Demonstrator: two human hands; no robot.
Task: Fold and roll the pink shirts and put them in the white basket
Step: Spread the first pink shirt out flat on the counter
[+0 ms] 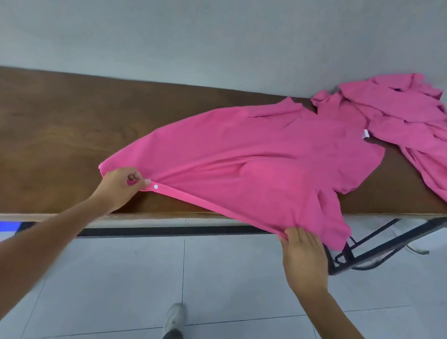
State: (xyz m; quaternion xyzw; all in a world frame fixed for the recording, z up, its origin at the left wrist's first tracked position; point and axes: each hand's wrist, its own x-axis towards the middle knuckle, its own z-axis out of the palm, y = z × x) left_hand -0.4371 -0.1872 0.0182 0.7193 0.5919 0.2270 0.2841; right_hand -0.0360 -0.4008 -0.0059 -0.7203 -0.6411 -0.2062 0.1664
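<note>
Item: pink shirt (258,156), spread on the brown bench (58,133). One edge, a banded hem with a small white dot near its left end, is drawn taut along the bench's near side. Long axis runs from that near-left edge up to the far right, where the collar end seems to point toward the pile (410,123).

Left hand (119,184): fingers curled, pinching the hem's left corner over the bench.
Right hand (304,257): gripping the hem's right end, just off the bench front; its fingertips are hidden under the cloth.

Purpose, as judged: the two grips are held well apart to tension the hem and pull the body flat, readying it for the first fold. A bulge remains mid-cloth, and one flap hangs over the front edge.

Pile: more pink shirts heaped at the far right, touching the spread one.

White basket: not in view.

Floor: pale tiles, one shoe (174,317) below.
</note>
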